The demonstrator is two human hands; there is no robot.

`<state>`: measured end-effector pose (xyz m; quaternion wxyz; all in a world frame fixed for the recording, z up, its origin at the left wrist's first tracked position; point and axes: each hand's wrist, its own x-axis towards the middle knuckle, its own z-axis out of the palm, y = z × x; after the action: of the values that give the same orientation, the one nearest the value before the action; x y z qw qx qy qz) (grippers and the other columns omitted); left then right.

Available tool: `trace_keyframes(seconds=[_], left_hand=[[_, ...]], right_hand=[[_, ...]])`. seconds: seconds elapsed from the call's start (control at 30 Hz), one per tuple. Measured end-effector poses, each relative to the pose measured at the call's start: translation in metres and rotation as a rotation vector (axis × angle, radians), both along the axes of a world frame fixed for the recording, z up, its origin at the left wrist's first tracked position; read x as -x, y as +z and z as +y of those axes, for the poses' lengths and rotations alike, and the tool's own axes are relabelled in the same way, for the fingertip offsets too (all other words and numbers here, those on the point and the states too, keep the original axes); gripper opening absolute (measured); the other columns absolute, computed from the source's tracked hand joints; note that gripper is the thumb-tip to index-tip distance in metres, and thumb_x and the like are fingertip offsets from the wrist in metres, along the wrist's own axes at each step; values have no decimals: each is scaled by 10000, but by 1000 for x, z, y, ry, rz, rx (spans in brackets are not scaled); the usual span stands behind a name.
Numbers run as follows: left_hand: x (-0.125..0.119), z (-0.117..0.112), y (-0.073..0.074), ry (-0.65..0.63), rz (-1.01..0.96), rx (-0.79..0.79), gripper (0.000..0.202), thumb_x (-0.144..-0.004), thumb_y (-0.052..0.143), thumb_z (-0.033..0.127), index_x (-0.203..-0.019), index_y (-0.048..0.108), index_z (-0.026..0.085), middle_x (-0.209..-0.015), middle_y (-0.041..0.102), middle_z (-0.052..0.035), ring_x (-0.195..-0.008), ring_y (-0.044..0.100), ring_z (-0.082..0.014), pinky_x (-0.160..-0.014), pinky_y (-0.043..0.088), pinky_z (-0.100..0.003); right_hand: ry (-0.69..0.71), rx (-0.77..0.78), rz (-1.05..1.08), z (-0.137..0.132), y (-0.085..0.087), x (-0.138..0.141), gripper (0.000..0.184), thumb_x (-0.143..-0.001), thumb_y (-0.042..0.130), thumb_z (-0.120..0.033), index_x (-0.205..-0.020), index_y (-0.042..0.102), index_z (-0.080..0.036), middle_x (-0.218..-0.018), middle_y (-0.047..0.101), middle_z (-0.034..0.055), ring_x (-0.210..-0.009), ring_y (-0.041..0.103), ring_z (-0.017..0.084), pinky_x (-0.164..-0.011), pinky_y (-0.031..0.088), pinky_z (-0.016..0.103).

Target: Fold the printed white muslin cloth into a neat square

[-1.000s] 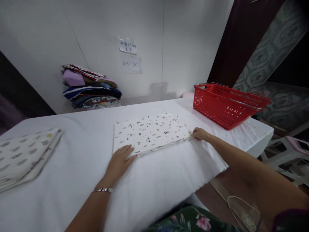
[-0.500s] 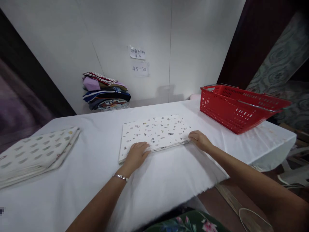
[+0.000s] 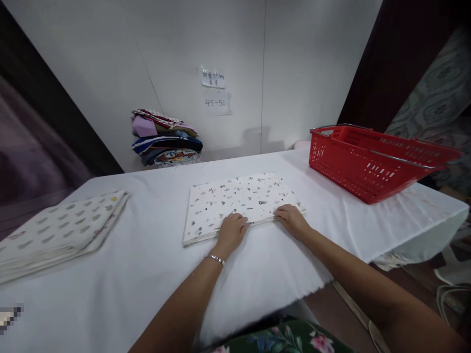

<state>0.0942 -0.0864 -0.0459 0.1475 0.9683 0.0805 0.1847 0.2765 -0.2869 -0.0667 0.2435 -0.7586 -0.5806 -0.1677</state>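
A white folded cloth (image 3: 243,198) with small grey, black and yellow prints lies flat on the table in front of me. My left hand (image 3: 232,230) is at the middle of its near edge, fingers bent over the top and thumb low at the fold. Farther right along that same edge, my right hand (image 3: 292,221) has its fingers curled on the cloth; its thumb is mostly hidden. Both hands appear closed on the edge layers. To the left lies another folded white cloth (image 3: 69,220) with rows of grey-green prints, untouched.
A red plastic basket (image 3: 368,166) with metal handles stands at the right of the white-covered table (image 3: 154,274). A stack of folded fabrics (image 3: 167,139) sits at the back left by the wall. Two paper notes (image 3: 217,103) hang on the wall. The table's edge drops off at right.
My left hand has slid right along the near edge, and my right hand has come left from the corner, so they are closer together. The view has shifted slightly.
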Motion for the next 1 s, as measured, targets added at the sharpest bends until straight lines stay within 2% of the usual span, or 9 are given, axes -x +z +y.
trace_keyframes(seconds=[0.33,0.57,0.7,0.83,1.0], left_hand=[[-2,4,-8,-17,-28,-15,242,-916,440,309,-974,652,208,-956,614,-45,-904,508,-186,-804,405,-344],[-1,2,-6,-24,-46,-58,288,-940,381,301,-894,649,207,-906,614,-40,-850,506,-172,-767,396,-330],[0,1,-5,-29,-37,-56,216,-913,446,297,-944,644,216,-944,614,-42,-888,512,-180,-785,405,-339],[1,1,-4,-37,-28,-54,203,-858,548,298,-1032,627,230,-992,613,-44,-939,519,-197,-811,413,-351],[-1,2,-4,-32,-26,-69,200,-882,499,287,-999,653,237,-978,621,-53,-922,529,-199,-801,420,-356]], right_hand=[[-25,-31,-67,-1,-2,7,182,-921,457,-184,-937,639,-183,-953,648,78,-901,537,201,-783,391,345],[-12,-60,-57,-3,-1,8,186,-926,451,-194,-917,637,-188,-925,653,70,-879,537,194,-780,390,348],[-7,-16,-32,-6,3,11,191,-926,448,-196,-936,638,-196,-941,650,72,-893,536,199,-783,396,360],[22,13,-27,-9,5,12,206,-909,462,-208,-1046,615,-195,-1025,632,94,-959,529,219,-829,399,393],[-28,27,-65,-9,2,11,211,-913,465,-206,-1056,621,-203,-1039,632,92,-972,529,219,-833,400,387]])
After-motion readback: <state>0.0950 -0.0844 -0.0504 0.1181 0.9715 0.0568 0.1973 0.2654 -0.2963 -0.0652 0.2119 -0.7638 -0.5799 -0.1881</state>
